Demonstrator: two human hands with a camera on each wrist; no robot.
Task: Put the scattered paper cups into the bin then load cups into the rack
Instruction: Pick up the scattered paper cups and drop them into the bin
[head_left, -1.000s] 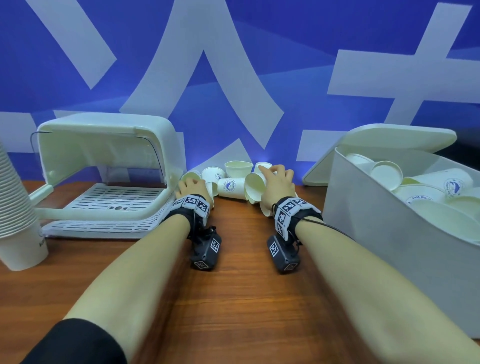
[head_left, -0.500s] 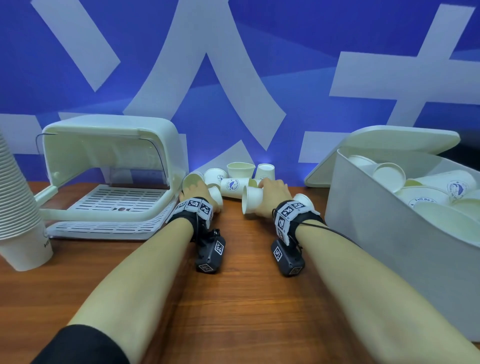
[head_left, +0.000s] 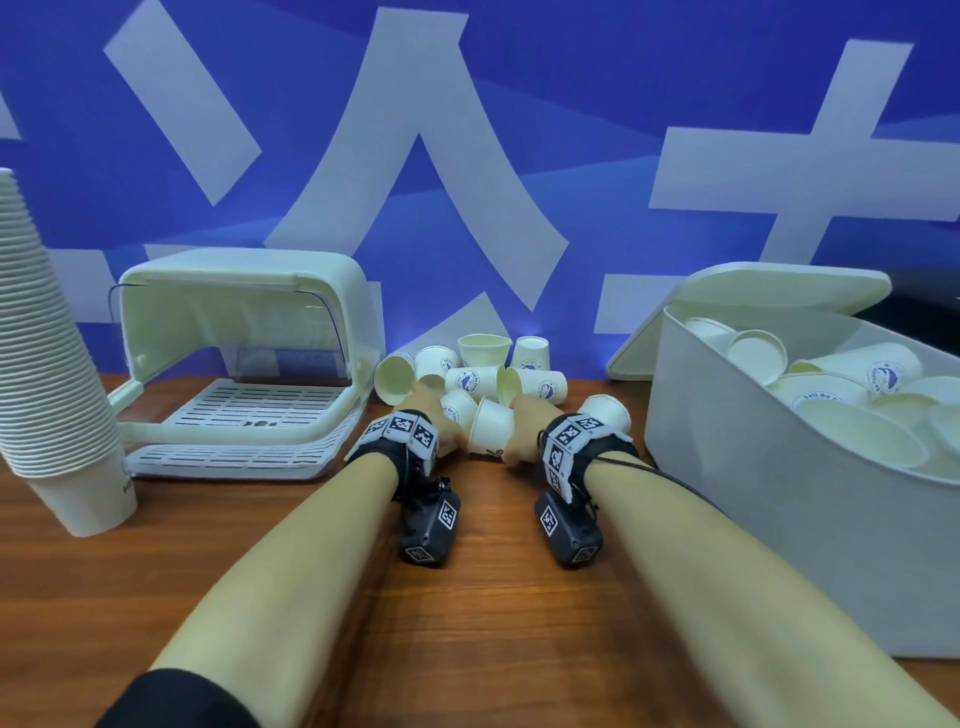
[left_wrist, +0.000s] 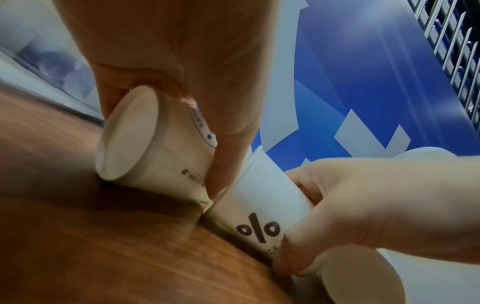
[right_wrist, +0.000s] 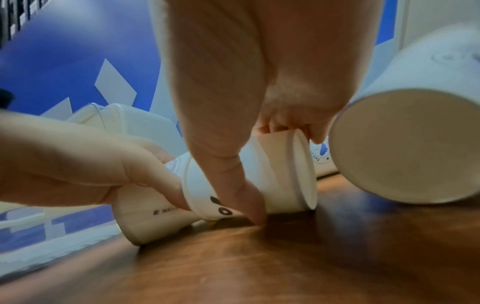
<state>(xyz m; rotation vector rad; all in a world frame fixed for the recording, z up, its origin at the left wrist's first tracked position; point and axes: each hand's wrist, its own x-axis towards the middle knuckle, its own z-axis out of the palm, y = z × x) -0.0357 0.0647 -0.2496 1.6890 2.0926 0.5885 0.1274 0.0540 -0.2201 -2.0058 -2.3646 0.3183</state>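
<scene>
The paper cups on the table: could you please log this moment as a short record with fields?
left hand: grips a cup on its side, base toward the wrist camera
right hand: grips another cup on its side, its rim against the left cup
loose cups: a cluster lies by the blue wall
bin: lid off, already holds many cups
rack: cover raised, tray bare
cup stack: stands at far left
table: brown wood

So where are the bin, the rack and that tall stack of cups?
bin (head_left: 753, 467): head view, on its bare front wall.
rack (head_left: 249, 410): head view, on its slotted tray.
stack of cups (head_left: 41, 364): head view, mid-stack, on the rims.
</scene>
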